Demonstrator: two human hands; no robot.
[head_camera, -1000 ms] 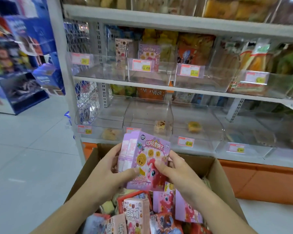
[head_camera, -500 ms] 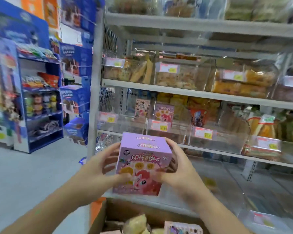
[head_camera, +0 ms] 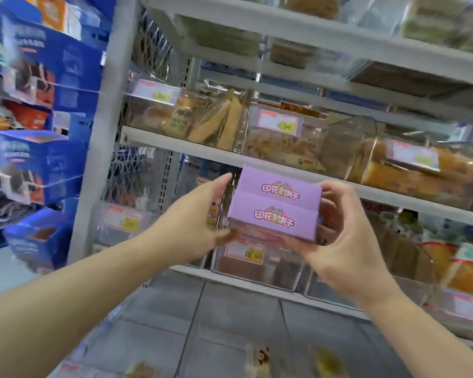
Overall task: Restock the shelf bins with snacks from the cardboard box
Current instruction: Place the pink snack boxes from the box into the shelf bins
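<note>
At the far left, blue display cartons (head_camera: 41, 159) are standing on a neighbouring rack, blurred and outside the work. Next to them the grey upright (head_camera: 104, 132) of the shelf is rising, and just right of it the left hand (head_camera: 194, 222) is reaching forward, its fingers curled on the left side of two purple snack boxes (head_camera: 276, 205) which are lying one behind the other with their printed tops facing up. The right hand (head_camera: 336, 241) is holding the same pair from the right and from below, so each grip is pinching the boxes and neither one is spread. The boxes are hanging in the air in front of the middle shelf, just above a clear bin (head_camera: 257, 268) with a pink price tag (head_camera: 245, 252), and below the shelf board (head_camera: 189, 148) which is carrying the bread bins (head_camera: 298, 143). The cardboard box is not visible here. To do this step well, the person is probably needing to keep both boxes pressed together and level, pass them over the front wall of the bin without hitting the board above, and release only when they are resting inside. Farther right, more bins with orange packets (head_camera: 464, 268) are standing.
</note>
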